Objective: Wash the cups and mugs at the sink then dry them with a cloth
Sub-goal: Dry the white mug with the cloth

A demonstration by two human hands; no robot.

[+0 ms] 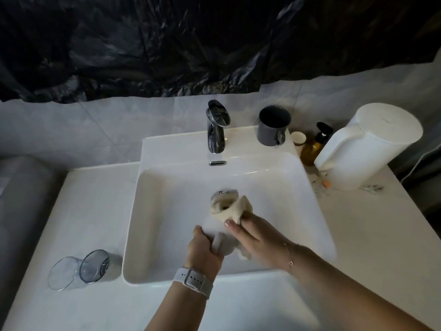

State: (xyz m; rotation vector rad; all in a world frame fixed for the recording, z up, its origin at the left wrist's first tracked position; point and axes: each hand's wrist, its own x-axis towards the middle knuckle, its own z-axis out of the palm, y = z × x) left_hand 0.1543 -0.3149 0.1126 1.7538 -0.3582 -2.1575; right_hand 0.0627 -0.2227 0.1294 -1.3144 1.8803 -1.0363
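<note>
Over the white sink (152,211) my left hand (202,250) grips a white mug (216,229) by its handle; the mug is blurred and hard to tell from the basin. My right hand (253,235) holds a beige cloth (228,209) bunched against the mug's far end and wrapped along its right side. A dark grey mug (272,126) stands upright on the sink's back ledge, right of the faucet (216,130). Two clear glasses (64,273) stand side by side on the left counter, the bluish one (94,266) nearer the sink.
A tall white jug (367,144) stands on the right counter, with an amber pump bottle (312,146) and a small pale cup (298,139) beside it. Small scraps lie near the jug's base. Black plastic sheeting covers the wall above.
</note>
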